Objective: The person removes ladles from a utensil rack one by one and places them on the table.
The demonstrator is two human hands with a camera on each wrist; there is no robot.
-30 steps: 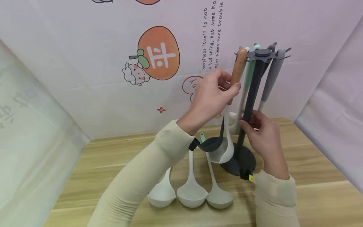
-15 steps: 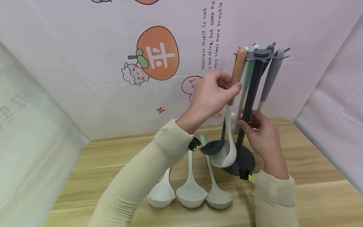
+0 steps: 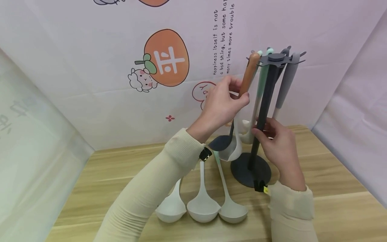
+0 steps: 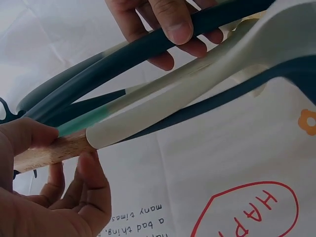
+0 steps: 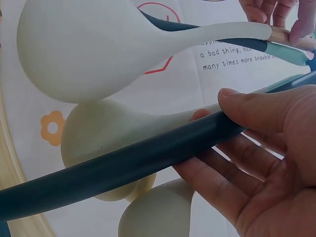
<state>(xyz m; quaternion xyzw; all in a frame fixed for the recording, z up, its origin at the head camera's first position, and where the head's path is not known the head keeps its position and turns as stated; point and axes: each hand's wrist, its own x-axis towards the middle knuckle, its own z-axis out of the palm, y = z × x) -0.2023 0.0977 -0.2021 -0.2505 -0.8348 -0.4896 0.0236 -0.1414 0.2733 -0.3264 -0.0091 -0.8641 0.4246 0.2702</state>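
Note:
In the head view, my left hand pinches the wooden handle of a white ladle between thumb and fingers. The top of that handle is at the rim of a dark utensil stand; whether it hangs on a hook is hidden. Just behind the white bowl hangs a dark ladle. My right hand grips the stand's pole about halfway down, and the right wrist view shows thumb and fingers around the pole. Close to the pole hang a mint-handled utensil and a grey-handled one.
Three ladles lie in a row at the front of the wooden table: a white left one, a white middle one and a mint-handled right one. The stand's round base sits behind them. A printed cloth backs the table.
The white ladle's bowl has swung up and to the left, away from the base, with the dark ladle shifting too. My left hand has moved slightly left; my right hand keeps its grip.

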